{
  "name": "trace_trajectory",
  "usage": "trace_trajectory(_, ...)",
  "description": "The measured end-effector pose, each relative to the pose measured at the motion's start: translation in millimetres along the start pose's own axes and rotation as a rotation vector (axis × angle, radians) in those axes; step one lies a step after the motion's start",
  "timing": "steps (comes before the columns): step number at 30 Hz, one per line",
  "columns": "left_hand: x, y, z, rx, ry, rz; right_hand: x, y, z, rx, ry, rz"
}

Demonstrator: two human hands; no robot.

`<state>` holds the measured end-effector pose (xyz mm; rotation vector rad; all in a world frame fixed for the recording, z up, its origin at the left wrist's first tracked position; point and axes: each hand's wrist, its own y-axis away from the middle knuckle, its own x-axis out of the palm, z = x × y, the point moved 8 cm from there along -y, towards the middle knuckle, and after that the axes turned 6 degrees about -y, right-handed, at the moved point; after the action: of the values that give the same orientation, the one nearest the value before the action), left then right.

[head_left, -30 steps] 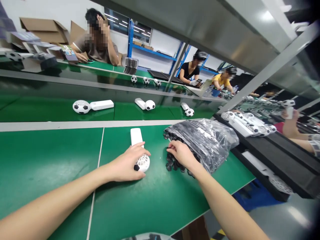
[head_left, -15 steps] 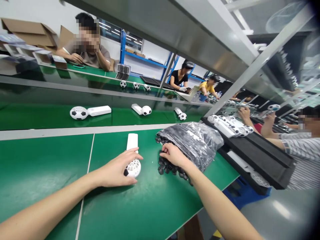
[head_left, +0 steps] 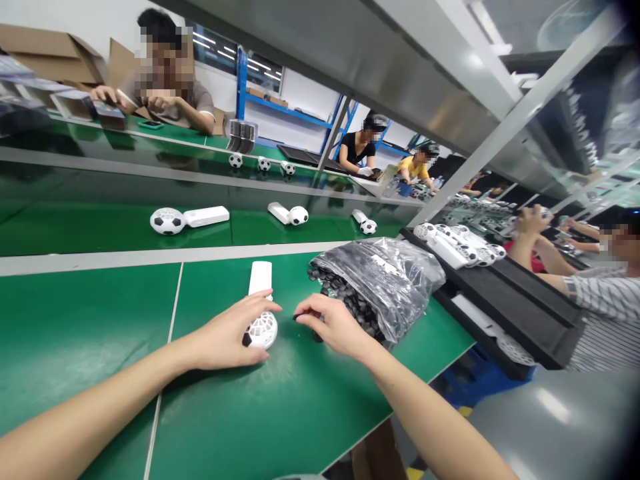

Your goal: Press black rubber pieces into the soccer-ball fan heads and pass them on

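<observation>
On the green bench lies a white handheld fan (head_left: pixel 263 329) with a soccer-ball head, its handle pointing away from me. My left hand (head_left: pixel 225 335) is curled round the head from the left, thumb on the near side and fingers over the far side. Part of the head is hidden by this hand. Just to the right, my right hand (head_left: pixel 336 325) pinches a small black piece (head_left: pixel 296 317) between thumb and fingertips, a short gap from the fan. Behind that hand, many similar black pieces (head_left: pixel 357 303) spill from a clear plastic bag (head_left: pixel 405 277).
Several soccer-ball fans (head_left: pixel 167 221) lie on the green strip beyond the bench's pale edge (head_left: pixel 100 261). At the right stands a black tray (head_left: pixel 530 300) with more fans at its far end. A co-worker in a striped sleeve (head_left: pixel 593 287) is beside it; others sit across the line.
My right hand has moved left from the pile of black pieces towards the fan, now with a black piece in its fingertips. My left hand stays round the fan's head.
</observation>
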<state>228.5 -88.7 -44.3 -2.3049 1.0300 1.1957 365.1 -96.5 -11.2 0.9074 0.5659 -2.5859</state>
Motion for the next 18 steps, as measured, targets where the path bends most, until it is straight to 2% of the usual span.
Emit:
trace_trajectory(4, -1.0, -1.2, -1.1, 0.027, -0.003, -0.021, 12.7, 1.9, 28.2, -0.166, -0.036, 0.057)
trace_trajectory(10, -1.5, -1.3, -2.4, 0.043, 0.01, -0.022, 31.9, 2.6, 42.9, -0.359, 0.012, 0.155)
trace_trajectory(18, -2.0, -2.5, -4.8, 0.063, 0.015, -0.021, 38.2, -1.8, 47.9, -0.404, 0.065, 0.185)
